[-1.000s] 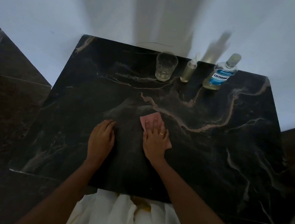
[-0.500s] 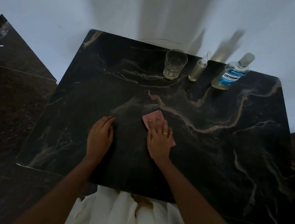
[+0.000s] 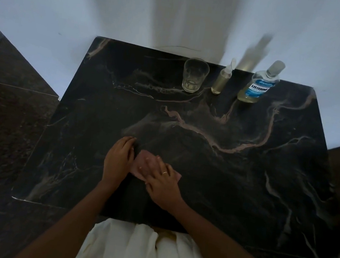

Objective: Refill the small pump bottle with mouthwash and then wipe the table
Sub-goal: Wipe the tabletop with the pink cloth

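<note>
pump bottle (image 3: 220, 82) upright, long axis vertical

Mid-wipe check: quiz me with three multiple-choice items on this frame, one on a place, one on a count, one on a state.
1. Where does the small pump bottle stand?
A. between the glass and the Listerine bottle
B. at the near edge
C. on the floor

2. How many containers stand along the far edge of the table?
A. one
B. three
C. five

3. What is the right hand doing?
A. gripping a cap
B. pressing flat on the pink cloth
C. hanging off the table

Answers: 1 A, it is the middle one of the row; 2 B, glass, pump bottle and Listerine bottle; 3 B, its straight fingers lie on the cloth.
</note>
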Tool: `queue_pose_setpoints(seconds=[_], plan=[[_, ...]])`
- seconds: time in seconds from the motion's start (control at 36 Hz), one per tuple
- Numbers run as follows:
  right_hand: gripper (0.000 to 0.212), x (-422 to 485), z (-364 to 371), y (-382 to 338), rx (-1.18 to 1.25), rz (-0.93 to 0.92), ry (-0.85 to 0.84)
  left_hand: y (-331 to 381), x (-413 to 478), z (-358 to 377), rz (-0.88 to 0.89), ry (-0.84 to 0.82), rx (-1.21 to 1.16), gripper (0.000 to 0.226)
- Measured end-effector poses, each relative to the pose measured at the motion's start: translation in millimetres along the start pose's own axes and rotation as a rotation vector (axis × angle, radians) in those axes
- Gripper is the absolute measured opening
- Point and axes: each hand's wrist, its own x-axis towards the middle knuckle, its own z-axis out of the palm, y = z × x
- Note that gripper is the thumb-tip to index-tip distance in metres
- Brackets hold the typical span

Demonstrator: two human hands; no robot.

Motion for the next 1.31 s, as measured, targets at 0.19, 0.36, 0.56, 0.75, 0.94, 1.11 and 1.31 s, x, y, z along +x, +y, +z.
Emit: queue_pose_setpoints(seconds=[0.19,0.36,0.56,0.75,0.94,1.11,1.31], plan=[[0.051,9.4,-19.7,29.6,0.125,0.455,-0.006,15.8,-3.3,5.1,0.025,-0.034,-0.020,0.029],[0.070,10.9,-31.7,26.5,0.383,0.473,0.027,33.5,-6.3,18.8,0.031,-0.180,-0.071,0.025],[0.050,13.9,-44.6,46.0,0.645,0.641,0.143,65.1,-9.0,34.2,-0.165,-0.236,-0.289,0.034],[0.049,24.8,-46.2,59.3,1.038,0.830,0.182,78.2,-14.8,43.1,-0.273,-0.188,-0.478,0.043],[0.040,31.9,-57.1,68.0,1.206,0.830,0.249,79.0,0.8,33.3,-0.271,-0.104,-0.551,0.029],[0.035,60.6,-72.6,73.4,1.201,0.779,0.404,81.7,35.3,17.8,-0.243,-0.037,-0.577,0.038],[0.020,109.5,-86.6,82.3,1.117,0.679,0.445,66.2,89.6,11.7,-0.211,0.002,-0.481,0.030]])
